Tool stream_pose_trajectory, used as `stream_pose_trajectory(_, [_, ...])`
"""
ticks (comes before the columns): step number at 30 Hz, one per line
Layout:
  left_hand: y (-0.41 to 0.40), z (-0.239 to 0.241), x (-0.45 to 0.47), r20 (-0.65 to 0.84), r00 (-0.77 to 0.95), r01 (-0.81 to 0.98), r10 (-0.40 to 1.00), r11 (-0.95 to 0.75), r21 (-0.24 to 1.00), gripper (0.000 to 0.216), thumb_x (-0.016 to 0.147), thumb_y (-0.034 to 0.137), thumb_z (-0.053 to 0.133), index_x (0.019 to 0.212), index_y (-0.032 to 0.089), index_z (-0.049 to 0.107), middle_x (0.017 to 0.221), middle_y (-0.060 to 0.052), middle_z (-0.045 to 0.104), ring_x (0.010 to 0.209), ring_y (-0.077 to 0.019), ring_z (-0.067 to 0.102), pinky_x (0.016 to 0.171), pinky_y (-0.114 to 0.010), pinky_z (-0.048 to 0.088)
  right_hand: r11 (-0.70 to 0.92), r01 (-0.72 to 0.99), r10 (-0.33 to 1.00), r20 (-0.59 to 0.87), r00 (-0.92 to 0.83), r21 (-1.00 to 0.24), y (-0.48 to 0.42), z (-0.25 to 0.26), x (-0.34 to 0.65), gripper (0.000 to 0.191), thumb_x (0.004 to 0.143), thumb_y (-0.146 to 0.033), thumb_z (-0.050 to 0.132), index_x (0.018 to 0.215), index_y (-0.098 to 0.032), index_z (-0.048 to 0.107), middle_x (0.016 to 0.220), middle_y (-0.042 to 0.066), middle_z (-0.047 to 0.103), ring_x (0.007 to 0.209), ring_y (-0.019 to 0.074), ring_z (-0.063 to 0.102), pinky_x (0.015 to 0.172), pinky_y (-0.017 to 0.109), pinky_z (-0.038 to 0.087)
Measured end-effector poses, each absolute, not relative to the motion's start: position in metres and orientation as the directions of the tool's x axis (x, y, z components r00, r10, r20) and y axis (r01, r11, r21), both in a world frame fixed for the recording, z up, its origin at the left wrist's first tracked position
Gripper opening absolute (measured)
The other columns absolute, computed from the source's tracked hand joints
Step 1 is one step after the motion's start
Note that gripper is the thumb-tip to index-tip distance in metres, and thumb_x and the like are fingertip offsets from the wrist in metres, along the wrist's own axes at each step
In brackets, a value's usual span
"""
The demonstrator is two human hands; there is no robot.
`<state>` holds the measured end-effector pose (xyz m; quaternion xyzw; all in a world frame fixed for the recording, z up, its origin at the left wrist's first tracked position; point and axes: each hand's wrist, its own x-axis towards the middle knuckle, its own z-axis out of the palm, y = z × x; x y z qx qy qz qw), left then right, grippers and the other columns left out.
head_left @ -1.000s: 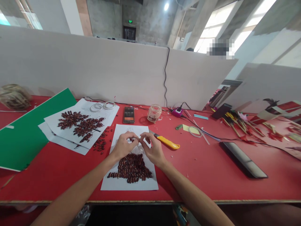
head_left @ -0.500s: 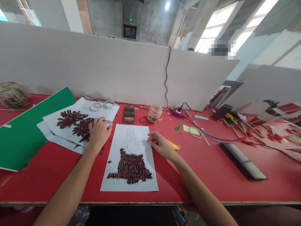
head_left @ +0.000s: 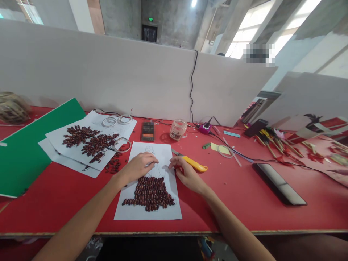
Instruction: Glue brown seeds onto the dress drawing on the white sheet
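Observation:
A white sheet (head_left: 122, 214) lies in front of me with a line drawing of a robed figure, its lower part covered by close rows of dark brown seeds (head_left: 152, 194). Over the drawing's upper left, my left hand (head_left: 140, 166) has its fingers drawn together in a pinch; whatever is between them is hidden. My right hand (head_left: 187, 174) rests at the sheet's right edge, fingers loosely bent and apart, holding nothing visible. A yellow utility knife (head_left: 195, 164) lies just behind that hand. Loose seeds (head_left: 113, 165) are scattered left of the sheet.
Further left are sheets with a leaf-like seed pattern (head_left: 78, 139), tape rings (head_left: 125, 119) and a green board (head_left: 24, 159). A glass jar (head_left: 178, 129), phone-like device (head_left: 147, 131) and purple power adapter (head_left: 205, 128) stand behind. A dark flat case (head_left: 278, 184) lies right.
My left hand has moved right from the loose seeds and leaf-pattern sheets to the figure drawing, uncovering the seed pile. My right hand stays nearly in place; the view has shifted slightly.

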<state>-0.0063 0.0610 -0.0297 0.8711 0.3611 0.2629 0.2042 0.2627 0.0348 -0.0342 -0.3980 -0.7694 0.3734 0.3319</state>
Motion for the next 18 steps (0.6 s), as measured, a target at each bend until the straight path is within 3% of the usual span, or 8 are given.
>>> stream_pose_trajectory(8, [0.057, -0.034, 0.007, 0.248, 0.651, 0.489, 0.717, -0.646, 0.586, 0.02, 0.101, 0.019, 0.054, 0.108, 0.023, 0.073, 0.111, -0.003, 0.075, 0.108, -0.0225, 0.066, 0.099, -0.04, 0.049, 0.44, 0.423, 0.848, 0.21, -0.487, -0.792, 0.035, -0.039, 0.265, 0.041, 0.085, -0.004, 0.04, 0.12, -0.024, 0.047, 0.102, 0.005, 0.073, 0.099, 0.0233, 0.066, 0.094, 0.043, 0.046])
stream_pose_trajectory(18, [0.057, -0.033, 0.008, 0.241, 0.625, 0.496, 0.742, -0.617, 0.611, 0.019, 0.101, 0.02, 0.055, 0.106, 0.023, 0.074, 0.109, -0.003, 0.075, 0.105, -0.0214, 0.067, 0.098, -0.039, 0.049, 0.459, 0.489, 0.863, 0.24, -0.446, -0.742, 0.035, -0.044, 0.264, 0.041, 0.086, -0.003, 0.04, 0.12, -0.023, 0.048, 0.104, 0.006, 0.072, 0.104, 0.0246, 0.065, 0.094, 0.043, 0.042])
